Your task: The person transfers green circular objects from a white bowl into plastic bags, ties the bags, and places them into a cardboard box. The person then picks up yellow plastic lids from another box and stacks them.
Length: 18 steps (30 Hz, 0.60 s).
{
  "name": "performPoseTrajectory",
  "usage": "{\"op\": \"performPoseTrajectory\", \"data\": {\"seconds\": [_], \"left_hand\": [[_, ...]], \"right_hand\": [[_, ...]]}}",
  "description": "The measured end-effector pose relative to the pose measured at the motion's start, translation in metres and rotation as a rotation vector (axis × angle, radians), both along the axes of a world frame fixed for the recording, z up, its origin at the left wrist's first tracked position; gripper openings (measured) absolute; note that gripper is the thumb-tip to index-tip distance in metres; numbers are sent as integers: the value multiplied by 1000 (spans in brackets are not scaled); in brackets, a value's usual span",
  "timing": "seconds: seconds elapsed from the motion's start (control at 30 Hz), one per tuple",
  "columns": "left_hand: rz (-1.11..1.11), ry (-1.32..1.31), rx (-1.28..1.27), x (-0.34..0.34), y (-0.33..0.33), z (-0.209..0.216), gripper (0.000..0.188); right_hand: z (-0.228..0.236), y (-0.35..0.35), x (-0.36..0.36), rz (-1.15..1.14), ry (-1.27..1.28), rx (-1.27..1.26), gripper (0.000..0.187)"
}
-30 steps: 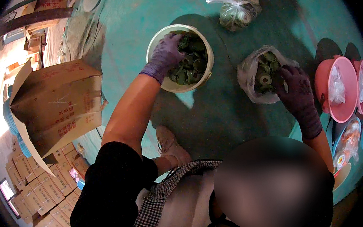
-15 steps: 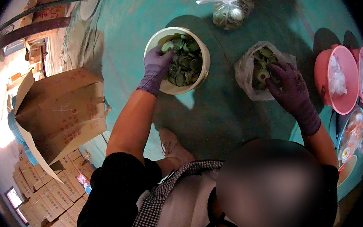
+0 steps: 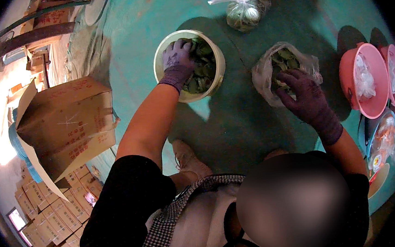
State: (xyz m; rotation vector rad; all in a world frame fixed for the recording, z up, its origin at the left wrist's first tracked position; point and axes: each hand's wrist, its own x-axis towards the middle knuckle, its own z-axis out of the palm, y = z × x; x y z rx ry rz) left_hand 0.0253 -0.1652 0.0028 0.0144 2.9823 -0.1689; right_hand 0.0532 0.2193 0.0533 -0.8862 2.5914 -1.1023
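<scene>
My left hand [image 3: 177, 60], in a purple knit glove, reaches palm down into a white bucket [image 3: 221, 68]. Its fingers curl down against dark green, round, flattish pieces [image 3: 206, 71] inside, and its fingertips are hidden. To the right, a clear plastic bag [image 3: 261, 83] lies with its mouth spread, holding similar green pieces [image 3: 285, 58]. Over the near side of that bag is my right hand [image 3: 301, 92], gloved in purple too. Thumb and fingers stand apart there, close to the pieces, with no held piece showing between them.
Beyond the open bag sits a knotted clear bag [image 3: 249, 12] of similar pieces. Pink basins [image 3: 362, 99] and a blue basin [image 3: 380, 146] with bagged items stand at the right. An opened carton [image 3: 74, 124] and stacked cartons [image 3: 56, 218] occupy the left. Green sheeting [image 3: 131, 49] covers the floor.
My left hand has moved forward and turned palm down over the pieces; the pale green disc by its fingertips is out of sight. My right hand has shifted slightly left, covering the ring-shaped piece.
</scene>
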Motion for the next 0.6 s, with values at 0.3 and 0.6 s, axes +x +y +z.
{"op": "performPoseTrajectory", "data": {"seconds": [0.3, 0.6], "left_hand": [[526, -33, 622, 9, 2, 26, 38], [500, -122, 1456, 60, 85, 94, 37]], "right_hand": [[-8, 6, 9, -29, 85, -20, 34], [-5, 26, -14, -411, 178, 84, 56]]}}
